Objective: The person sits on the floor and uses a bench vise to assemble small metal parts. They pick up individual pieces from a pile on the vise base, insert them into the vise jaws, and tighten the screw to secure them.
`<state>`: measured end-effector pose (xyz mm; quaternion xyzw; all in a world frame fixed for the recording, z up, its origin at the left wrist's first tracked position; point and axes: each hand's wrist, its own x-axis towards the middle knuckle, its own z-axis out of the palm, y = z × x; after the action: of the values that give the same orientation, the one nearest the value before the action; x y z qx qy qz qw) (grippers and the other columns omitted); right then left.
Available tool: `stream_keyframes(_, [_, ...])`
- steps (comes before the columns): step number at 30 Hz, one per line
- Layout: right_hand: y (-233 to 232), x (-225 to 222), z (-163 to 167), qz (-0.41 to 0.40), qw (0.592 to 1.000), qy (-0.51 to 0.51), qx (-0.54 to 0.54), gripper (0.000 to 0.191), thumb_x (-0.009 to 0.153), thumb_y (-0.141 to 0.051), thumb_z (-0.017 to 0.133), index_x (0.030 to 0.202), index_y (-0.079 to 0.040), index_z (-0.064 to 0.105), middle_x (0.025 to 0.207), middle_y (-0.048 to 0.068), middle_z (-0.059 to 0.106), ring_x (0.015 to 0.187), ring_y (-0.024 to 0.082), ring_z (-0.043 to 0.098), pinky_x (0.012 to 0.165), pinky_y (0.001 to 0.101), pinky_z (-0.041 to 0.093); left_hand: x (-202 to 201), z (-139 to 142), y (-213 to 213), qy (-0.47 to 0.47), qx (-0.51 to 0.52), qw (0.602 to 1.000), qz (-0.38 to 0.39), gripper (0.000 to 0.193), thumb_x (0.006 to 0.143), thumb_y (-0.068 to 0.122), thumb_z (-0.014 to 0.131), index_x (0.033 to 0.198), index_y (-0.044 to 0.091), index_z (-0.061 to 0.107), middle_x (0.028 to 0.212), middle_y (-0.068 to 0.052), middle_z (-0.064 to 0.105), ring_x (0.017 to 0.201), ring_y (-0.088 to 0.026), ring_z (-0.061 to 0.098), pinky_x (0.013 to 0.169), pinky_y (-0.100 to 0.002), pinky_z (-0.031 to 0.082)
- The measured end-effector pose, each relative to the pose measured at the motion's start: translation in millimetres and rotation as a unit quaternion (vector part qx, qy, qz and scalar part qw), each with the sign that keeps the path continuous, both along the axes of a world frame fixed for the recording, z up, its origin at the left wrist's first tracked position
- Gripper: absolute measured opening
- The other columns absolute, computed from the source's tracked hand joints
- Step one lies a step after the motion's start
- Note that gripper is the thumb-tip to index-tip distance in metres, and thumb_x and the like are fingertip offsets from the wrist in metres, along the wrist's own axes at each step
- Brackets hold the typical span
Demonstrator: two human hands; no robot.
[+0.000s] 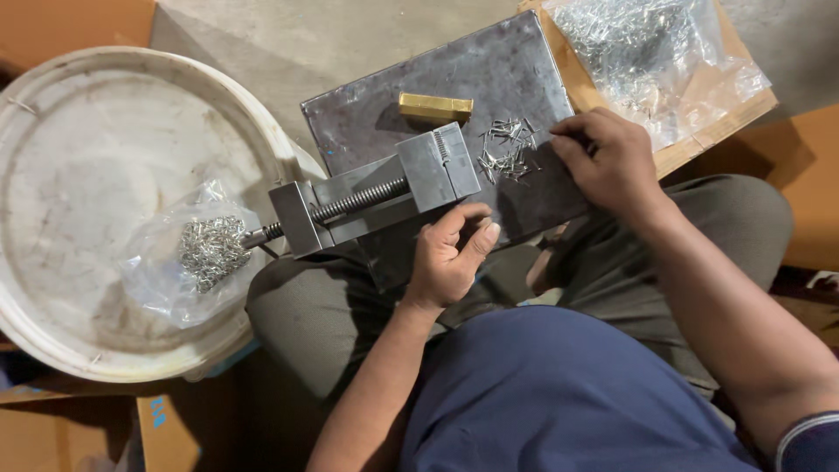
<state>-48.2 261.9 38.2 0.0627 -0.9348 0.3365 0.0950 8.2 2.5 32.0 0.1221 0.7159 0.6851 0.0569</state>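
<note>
Steel plate (pixel 516 70) on lap; right hand (pixel 612 162) at its edge.

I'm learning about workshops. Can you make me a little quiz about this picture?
1. True or false: the gold block sits on the metal plate.
2. What lies by the right hand? A) small pins B) coins C) buttons
3. Which hand is beside the small vise?

Key:
1. True.
2. A.
3. The left hand.
</note>
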Motion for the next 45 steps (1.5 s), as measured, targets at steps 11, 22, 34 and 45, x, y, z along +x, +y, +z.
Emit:
stream_keyframes(11, [-12.8, -22.6, 21.4, 0.117, 0.98, 0.065, 0.149, 0.013, 0.094, -0.018, 0.076, 0.105, -0.009, 0.077, 0.097, 0.008, 0.07, 0.084, 0.03, 0.069, 0.076, 0.0411, 0.056, 1.2, -1.6, 3.1, 0.003, -0.001, 1.0, -0.004, 0.02, 0.099, 0.016, 0.072, 0.112, 0.001, 0.07, 0.082, 0.0, 0.071, 0.066, -0.003, 0.055, 0.06, -0.021, 0.045])
stream_keyframes(22, [-32.6, 14.9, 26.4, 0.041, 0.999, 0.009, -0.01, 0.01, 0.1, -0.009, 0.071, 0.106, -0.003, 0.067, 0.103, 0.012, 0.068, 0.088, 0.03, 0.07, 0.076, 0.04, 0.054, -0.5, 5.6, 3.8, 0.075, -0.019, 0.997, 0.013, 0.026, 0.1, 0.023, 0.073, 0.113, 0.002, 0.07, 0.091, -0.01, 0.075, 0.082, -0.015, 0.075, 0.075, -0.03, 0.059])
stream_keyframes(34, [-61.9, 48.2, 25.4, 0.131, 0.957, -0.151, -0.209, 0.012, 0.094, -0.001, 0.068, 0.107, -0.001, 0.067, 0.098, 0.006, 0.068, 0.083, 0.013, 0.068, 0.072, 0.0265, 0.055, -1.0, -5.6, -4.4, 0.016, 0.006, 0.999, -0.034, 0.018, 0.103, 0.018, 0.066, 0.102, 0.001, 0.068, 0.072, -0.009, 0.063, 0.062, -0.01, 0.057, 0.06, -0.028, 0.046])
stream_keyframes(45, [-74.8, 17.2, 53.3, 0.188, 0.967, -0.072, -0.154, 0.006, 0.095, -0.003, 0.069, 0.1, -0.001, 0.065, 0.097, 0.007, 0.068, 0.086, 0.018, 0.067, 0.075, 0.0301, 0.054, -3.5, -18.8, -11.7, -0.114, 0.201, 0.968, -0.095, 0.026, 0.103, 0.02, 0.067, 0.117, -0.002, 0.069, 0.091, 0.0, 0.071, 0.08, -0.006, 0.064, 0.072, -0.024, 0.054])
